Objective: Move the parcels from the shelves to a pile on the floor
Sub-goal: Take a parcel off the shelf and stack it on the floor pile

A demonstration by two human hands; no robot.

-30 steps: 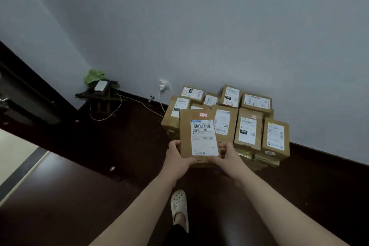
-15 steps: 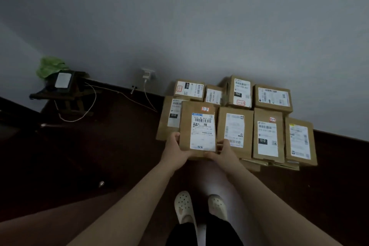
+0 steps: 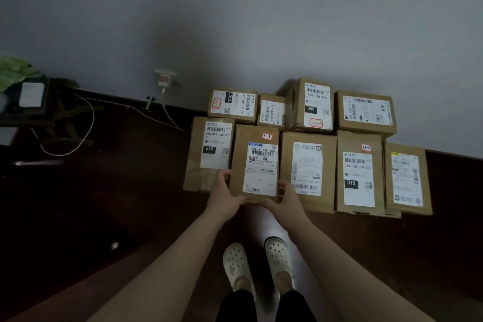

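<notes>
Head view: left hand [image 3: 222, 202] and right hand [image 3: 288, 202] grasp a 淘宝-labelled parcel [image 3: 248, 136] beside box [image 3: 198, 165] 010-010-L30-551.

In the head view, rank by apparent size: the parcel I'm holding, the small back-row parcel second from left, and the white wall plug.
1. held parcel
2. small back-row parcel
3. wall plug
The held parcel looks nearest the camera, which may inflate its lead.

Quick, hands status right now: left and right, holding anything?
Left hand: gripping the parcel at its lower left edge.
Right hand: gripping the same parcel at its lower right edge.
</notes>
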